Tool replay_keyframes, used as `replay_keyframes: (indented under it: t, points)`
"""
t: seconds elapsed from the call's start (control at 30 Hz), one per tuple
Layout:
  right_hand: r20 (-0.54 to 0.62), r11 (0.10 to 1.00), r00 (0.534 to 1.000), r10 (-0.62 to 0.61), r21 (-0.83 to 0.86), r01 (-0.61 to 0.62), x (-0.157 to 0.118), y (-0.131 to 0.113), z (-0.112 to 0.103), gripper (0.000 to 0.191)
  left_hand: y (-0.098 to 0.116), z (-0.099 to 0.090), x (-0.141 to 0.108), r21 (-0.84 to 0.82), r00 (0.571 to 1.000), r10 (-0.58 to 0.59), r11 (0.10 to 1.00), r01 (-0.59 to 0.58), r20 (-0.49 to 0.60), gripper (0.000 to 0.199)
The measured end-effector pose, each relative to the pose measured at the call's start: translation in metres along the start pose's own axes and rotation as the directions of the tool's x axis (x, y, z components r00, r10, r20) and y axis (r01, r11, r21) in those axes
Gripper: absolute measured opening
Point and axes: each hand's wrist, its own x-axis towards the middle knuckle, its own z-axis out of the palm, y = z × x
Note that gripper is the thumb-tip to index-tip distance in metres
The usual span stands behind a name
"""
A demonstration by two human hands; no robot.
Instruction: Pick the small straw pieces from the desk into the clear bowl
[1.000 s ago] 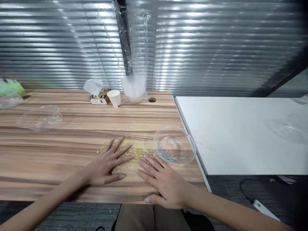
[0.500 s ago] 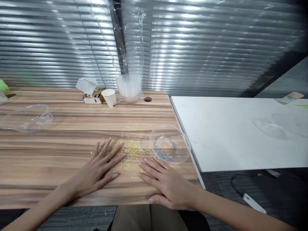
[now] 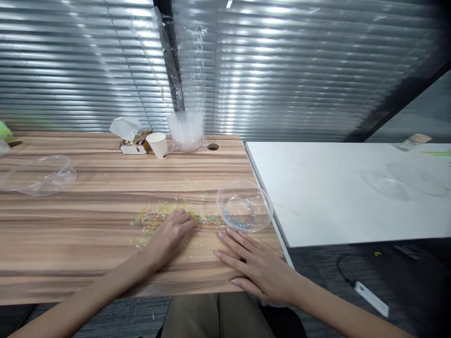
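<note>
Basically a wood-grain tbl (image 3: pixel 88 239) w/ dark streaks, butted close to a lower-right white tbl (image 3: pixel 327 202), thin gap between. Small bits, mostly yellow (image 3: pixel 143 218), lie strewn mid-tbl, approx. from L hand (image 3: pixel 172 232) across to the clear bowl (image 3: pixel 263 206), which sits nr the wood's R edge w/ blue bits (image 3: pixel 239 224) inside. L hand's fingers are curled down onto the yellow ones; can't tell if it's gripping any. R hand (image 3: pixel 259 267) is palm-down on the wood, fingers outstretched & a bit apart, holding nothing, tips by the bowl's near side; contact unclear. Back of tbl: tissue box (image 3: pixel 134 149), paper cup (image 3: pixel 158 146), bagged clear tubs (image 3: pixel 186 131), round cable hole (image 3: pixel 213 147). Another clear container (image 3: pixel 65 178) far L. Shiny horiz. blinds (image 3: pixel 299 70) behind; dk grey carpet (image 3: pixel 116 319) below, w/ white power strip (image 3: pixel 371 298) on floor, R.
</note>
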Motion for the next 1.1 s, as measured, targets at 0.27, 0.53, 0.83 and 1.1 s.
replay_keyframes:
  t: [0.27,0.53,0.83,1.1]
  points:
    - [-0.254,0.960,0.936,-0.243,-0.201,0.195,-0.010,0.001,-0.004,0.037,0.002,0.005,0.002,-0.021,0.996,-0.064,0.998,0.065,0.067,0.021]
    - [-0.532,0.977,0.842,-0.087,-0.212,-0.033,-0.041,0.023,-0.014,0.040,-0.020,-0.018,-0.001,0.040,0.993,-0.076,0.996,0.080,-0.096,0.019]
    - [-0.654,0.977,0.756,0.016,-0.152,-0.153,-0.030,0.043,-0.001,0.054,-0.029,-0.014,-0.036,0.016,0.990,-0.133,0.991,0.134,-0.057,0.019]
    - [-0.659,0.984,0.752,0.012,-0.128,-0.128,-0.027,0.042,0.001,0.054,-0.029,-0.013,-0.031,-0.031,0.997,-0.072,0.997,0.072,0.016,0.027]
